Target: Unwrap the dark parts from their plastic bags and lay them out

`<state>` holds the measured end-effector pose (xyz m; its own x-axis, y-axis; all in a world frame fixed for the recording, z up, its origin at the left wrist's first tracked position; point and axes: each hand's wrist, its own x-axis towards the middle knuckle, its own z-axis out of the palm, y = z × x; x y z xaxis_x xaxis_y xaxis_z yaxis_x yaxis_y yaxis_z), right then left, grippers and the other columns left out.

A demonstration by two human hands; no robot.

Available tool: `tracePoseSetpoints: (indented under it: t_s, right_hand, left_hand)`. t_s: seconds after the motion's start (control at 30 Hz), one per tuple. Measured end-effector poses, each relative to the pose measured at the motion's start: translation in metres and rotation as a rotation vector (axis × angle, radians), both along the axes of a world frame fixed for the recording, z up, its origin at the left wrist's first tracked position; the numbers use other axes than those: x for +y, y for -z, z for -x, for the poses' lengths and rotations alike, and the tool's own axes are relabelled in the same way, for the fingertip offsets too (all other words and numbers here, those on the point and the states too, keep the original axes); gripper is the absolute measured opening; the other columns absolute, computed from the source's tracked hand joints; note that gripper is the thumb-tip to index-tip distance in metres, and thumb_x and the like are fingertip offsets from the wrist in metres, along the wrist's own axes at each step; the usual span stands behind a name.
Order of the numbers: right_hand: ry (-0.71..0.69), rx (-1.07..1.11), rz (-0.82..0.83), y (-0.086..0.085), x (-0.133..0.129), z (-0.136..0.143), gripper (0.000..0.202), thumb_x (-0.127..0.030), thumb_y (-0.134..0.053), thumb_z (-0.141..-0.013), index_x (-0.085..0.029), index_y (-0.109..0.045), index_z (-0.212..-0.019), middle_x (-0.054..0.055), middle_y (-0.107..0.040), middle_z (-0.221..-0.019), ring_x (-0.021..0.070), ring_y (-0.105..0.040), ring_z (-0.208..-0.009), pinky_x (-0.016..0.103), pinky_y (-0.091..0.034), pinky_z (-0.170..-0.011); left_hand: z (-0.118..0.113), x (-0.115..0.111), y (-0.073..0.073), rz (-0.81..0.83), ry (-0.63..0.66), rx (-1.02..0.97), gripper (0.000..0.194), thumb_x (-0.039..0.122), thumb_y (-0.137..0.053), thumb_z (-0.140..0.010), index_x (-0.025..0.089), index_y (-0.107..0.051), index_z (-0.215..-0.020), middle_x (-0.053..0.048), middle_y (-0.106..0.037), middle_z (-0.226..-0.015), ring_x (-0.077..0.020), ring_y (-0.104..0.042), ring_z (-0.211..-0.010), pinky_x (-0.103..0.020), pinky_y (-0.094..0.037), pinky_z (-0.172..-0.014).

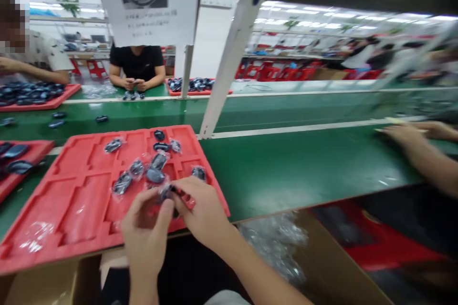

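Over the near edge of a red moulded tray [84, 207], my two hands meet. My left hand [146, 228] pinches a small dark piece in clear plastic [165, 192] between thumb and fingers. My right hand [202, 207] is closed at the same piece, with a slim red-and-black object [184, 197] along its fingers; its exact kind is unclear. Beyond my fingers, a glossy dark oval casing [155, 175] lies on the tray. Around it are several similar pieces, some wrapped, such as a bagged one [122, 183], and a bare one [159, 135].
A slanted white post [232, 52] rises behind the tray. The green bench [272, 171] extends right, where another person's hand [402, 136] rests. Clear plastic bags [275, 238] fill a box below. Co-workers sit opposite, near trays of dark casings [34, 91]. A printed sheet [150, 5] hangs above.
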<state>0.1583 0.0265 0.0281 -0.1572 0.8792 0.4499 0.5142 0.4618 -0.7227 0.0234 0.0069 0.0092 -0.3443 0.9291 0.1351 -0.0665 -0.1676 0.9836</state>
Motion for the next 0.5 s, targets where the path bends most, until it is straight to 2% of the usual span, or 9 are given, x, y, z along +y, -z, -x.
tracePoseSetpoints:
  t_s: [0.1, 0.2, 0.27, 0.33, 0.4, 0.43, 0.5]
  right_hand:
    - [-0.036, -0.040, 0.041, 0.003, 0.002, -0.002, 0.022, -0.023, -0.052, -0.101, -0.022, -0.072, -0.110, 0.006, -0.079, -0.098, 0.0215, -0.073, -0.089, 0.034, -0.058, -0.085]
    - [0.058, -0.002, -0.030, 0.007, 0.006, 0.003, 0.031, -0.024, -0.044, -0.104, -0.020, -0.066, -0.125, 0.008, -0.078, -0.098, 0.0202, -0.074, -0.085, 0.031, -0.057, -0.081]
    - [0.119, 0.061, -0.088, 0.008, 0.012, 0.009, 0.033, -0.024, -0.040, -0.105, -0.020, -0.063, -0.128, 0.008, -0.078, -0.106, 0.0196, -0.074, -0.089, 0.030, -0.056, -0.082]
    - [0.154, 0.088, -0.121, 0.006, 0.021, 0.013, 0.034, -0.024, -0.038, -0.106, -0.021, -0.060, -0.131, 0.009, -0.076, -0.115, 0.0196, -0.074, -0.096, 0.030, -0.055, -0.084]
    - [0.152, 0.022, -0.098, -0.002, 0.032, 0.013, 0.035, -0.022, -0.037, -0.105, -0.021, -0.059, -0.132, 0.008, -0.077, -0.111, 0.0199, -0.074, -0.091, 0.030, -0.053, -0.078]
    - [0.125, -0.034, -0.056, -0.007, 0.039, 0.011, 0.035, -0.021, -0.038, -0.104, -0.020, -0.059, -0.131, 0.007, -0.078, -0.104, 0.0196, -0.073, -0.084, 0.029, -0.051, -0.073]
    - [0.054, -0.118, 0.036, -0.019, 0.054, 0.006, 0.032, -0.018, -0.040, -0.102, -0.019, -0.061, -0.126, 0.005, -0.076, -0.091, 0.0176, -0.068, -0.072, 0.027, -0.047, -0.065]
  left_hand:
    - [0.011, 0.003, 0.013, 0.111, -0.116, 0.042, 0.026, 0.043, -0.084, -0.078, 0.020, -0.077, -0.086, -0.002, -0.078, -0.083, -0.0194, -0.074, -0.078, -0.026, -0.065, -0.072]
    - [0.017, 0.009, 0.023, 0.199, -0.092, -0.153, 0.039, 0.056, -0.084, -0.075, 0.020, -0.071, -0.082, -0.002, -0.077, -0.085, -0.0194, -0.074, -0.079, -0.026, -0.065, -0.068]
    - [0.017, 0.012, 0.028, 0.167, -0.095, -0.223, 0.044, 0.061, -0.082, -0.074, 0.021, -0.065, -0.077, -0.001, -0.076, -0.090, -0.0203, -0.074, -0.082, -0.030, -0.067, -0.071]
    - [0.017, 0.014, 0.030, 0.143, -0.091, -0.086, 0.044, 0.062, -0.080, -0.076, 0.021, -0.064, -0.077, -0.003, -0.077, -0.097, -0.0215, -0.076, -0.084, -0.032, -0.068, -0.076]
    - [0.019, 0.015, 0.030, 0.172, -0.012, 0.148, 0.046, 0.064, -0.078, -0.076, 0.020, -0.067, -0.078, -0.007, -0.079, -0.098, -0.0238, -0.077, -0.082, -0.032, -0.067, -0.074]
    - [0.020, 0.015, 0.029, 0.204, 0.073, 0.241, 0.048, 0.066, -0.078, -0.074, 0.019, -0.069, -0.078, -0.010, -0.080, -0.096, -0.0256, -0.077, -0.080, -0.032, -0.067, -0.071]
    - [0.023, 0.015, 0.024, 0.243, 0.244, 0.303, 0.050, 0.068, -0.080, -0.070, 0.019, -0.070, -0.074, -0.013, -0.081, -0.096, -0.0299, -0.078, -0.084, -0.033, -0.067, -0.070]
